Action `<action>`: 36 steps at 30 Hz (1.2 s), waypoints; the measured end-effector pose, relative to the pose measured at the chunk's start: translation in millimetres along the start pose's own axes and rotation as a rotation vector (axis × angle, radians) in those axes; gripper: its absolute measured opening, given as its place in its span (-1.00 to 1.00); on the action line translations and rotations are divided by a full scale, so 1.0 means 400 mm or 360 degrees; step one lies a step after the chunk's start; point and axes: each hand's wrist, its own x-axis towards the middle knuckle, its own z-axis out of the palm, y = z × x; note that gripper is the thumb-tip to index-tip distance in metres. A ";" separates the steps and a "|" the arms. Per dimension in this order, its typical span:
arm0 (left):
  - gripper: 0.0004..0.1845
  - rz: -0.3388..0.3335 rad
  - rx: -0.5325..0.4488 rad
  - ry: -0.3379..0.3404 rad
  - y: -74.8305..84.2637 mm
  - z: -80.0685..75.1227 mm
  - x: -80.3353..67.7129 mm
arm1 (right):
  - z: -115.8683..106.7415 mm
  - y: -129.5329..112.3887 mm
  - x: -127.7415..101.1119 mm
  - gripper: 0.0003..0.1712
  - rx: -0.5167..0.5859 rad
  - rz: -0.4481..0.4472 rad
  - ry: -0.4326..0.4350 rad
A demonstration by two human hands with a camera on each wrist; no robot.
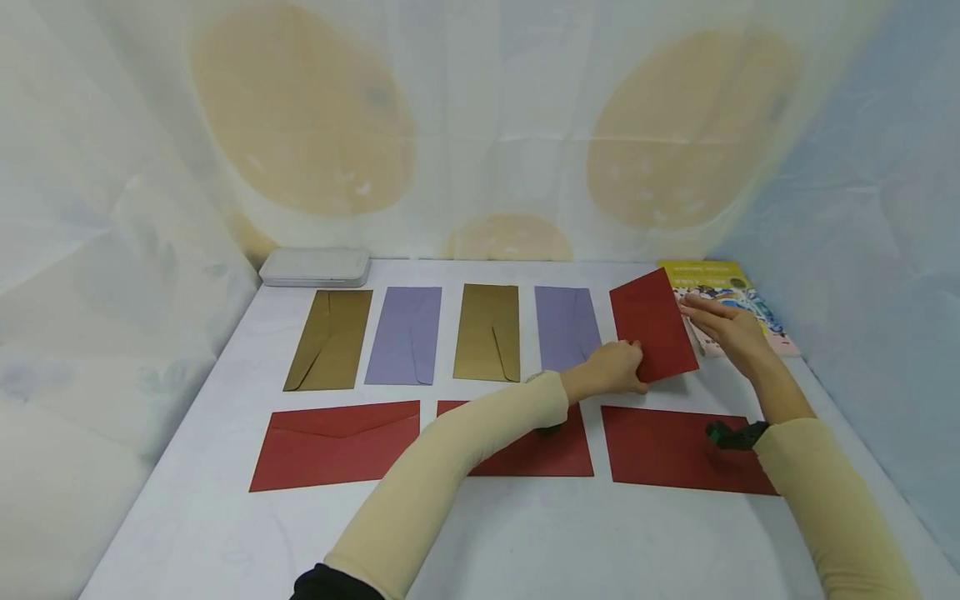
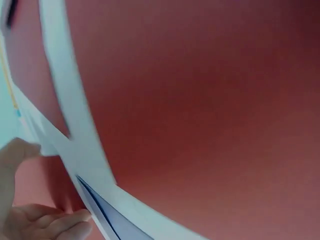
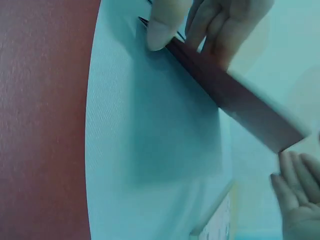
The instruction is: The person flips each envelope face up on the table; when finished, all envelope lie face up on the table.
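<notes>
A red envelope is raised at a tilt over the right back of the table. My left hand pinches its lower left edge, thumb on one face and fingers behind, as the right wrist view shows at the thumb. At the envelope's right edge is my right hand, its fingers extended and close together; in the right wrist view these fingertips are right at the envelope's corner. Left of it lie a purple envelope, a gold one, another purple one and another gold one.
Three red envelopes lie in a front row: left, middle under my left forearm, right beside my right wrist. A colourful book lies at the back right corner, a white case at the back left. Printed curtains enclose the table.
</notes>
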 end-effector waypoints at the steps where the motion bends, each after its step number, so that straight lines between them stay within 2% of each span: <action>1: -0.18 -0.0016 -0.0019 -0.0004 0.001 0.000 -0.001 | 0.003 0.000 0.002 -0.30 0.0084 -0.0048 -0.0019; 3: -0.13 -0.0043 -0.0066 -0.0020 0.003 -0.002 -0.003 | 0.009 -0.001 0.008 -0.31 0.0147 -0.0114 -0.0038; 9: -0.11 -0.0068 -0.0204 -0.0052 0.012 -0.008 -0.011 | 0.017 0.003 0.024 -0.28 -0.0178 -0.0143 -0.0004; 16: -0.10 -0.0053 -0.0376 -0.0022 0.026 -0.019 -0.017 | 0.026 -0.010 0.037 -0.30 -0.0486 -0.0228 0.0083; 23: -0.13 0.0002 -0.0409 0.0042 0.019 -0.002 -0.006 | 0.050 -0.019 0.050 -0.31 -0.0511 -0.0245 0.0157; 27: -0.11 0.0042 -0.0436 0.0136 0.011 -0.003 -0.009 | 0.065 -0.023 0.055 -0.31 -0.0538 -0.0217 0.0194; 30: -0.02 0.0083 -0.0508 0.0266 0.004 -0.013 -0.014 | 0.072 -0.029 0.057 -0.30 -0.0560 -0.0201 0.0200; 34: 0.16 0.0150 -0.0610 0.0408 0.000 -0.027 -0.023 | 0.075 -0.032 0.060 -0.29 -0.0587 -0.0245 0.0179; 36: 0.19 0.0191 -0.0627 0.0450 -0.002 -0.030 -0.026 | 0.075 -0.030 0.060 -0.28 -0.0584 -0.0268 0.0153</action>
